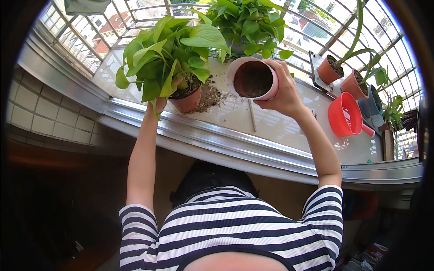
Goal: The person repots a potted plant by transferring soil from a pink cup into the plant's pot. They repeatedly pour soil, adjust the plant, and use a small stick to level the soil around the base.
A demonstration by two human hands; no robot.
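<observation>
My right hand [285, 84] grips a pale pink and white pot [274, 79] by its right side. The pot is tilted so its mouth faces me, and dark soil [254, 83] shows inside. My left hand [160, 103] is in among the leaves of a pothos plant [169, 56], at the left side of its terracotta-coloured pot [187, 101]. Leaves cover most of its fingers, so its grip is hidden. Loose soil [209, 96] is spilled on the ledge beside that pot. A thin stick [252, 116] lies below the pot in my right hand.
Another leafy pothos [247, 25] stands behind. On the right are a red plastic dipper [339, 117], small terracotta-coloured pots [328, 71] and a blue-grey pot [371, 101]. Metal window bars [334, 35] enclose the ledge, and a sliding-window track [217, 135] runs along its front.
</observation>
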